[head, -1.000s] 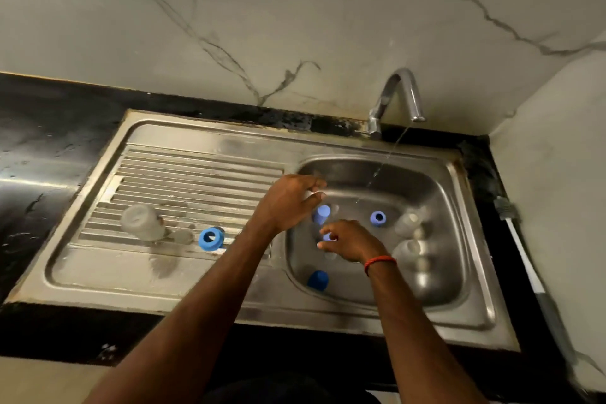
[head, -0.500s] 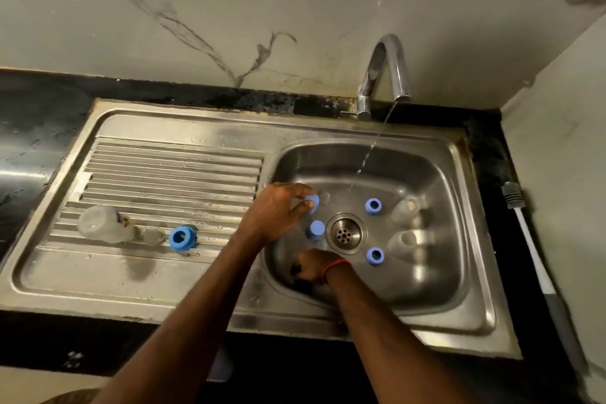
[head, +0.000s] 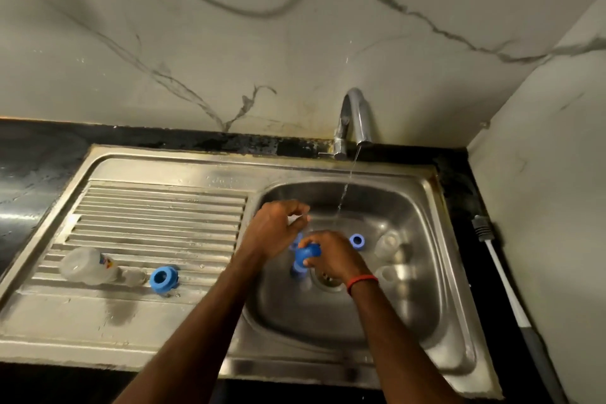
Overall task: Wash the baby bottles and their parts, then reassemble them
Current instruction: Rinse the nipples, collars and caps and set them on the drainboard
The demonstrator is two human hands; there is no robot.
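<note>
Right grip (head: 334, 257) holds blue cap (head: 307, 253).

Both my forearms (head: 196, 321) are bare right down to the near edge of the view. My left hand (head: 273, 229), below and left of the tap (head: 352, 121), is bare to the fingertips. My right hand (head: 331, 256), almost straight below the tap, is bare as well. Its wrist wears a thin red-orange band (head: 361, 282), a plain narrow loop sitting snug just behind the hand. Any clasp or pattern on it is too small to tell.
</note>
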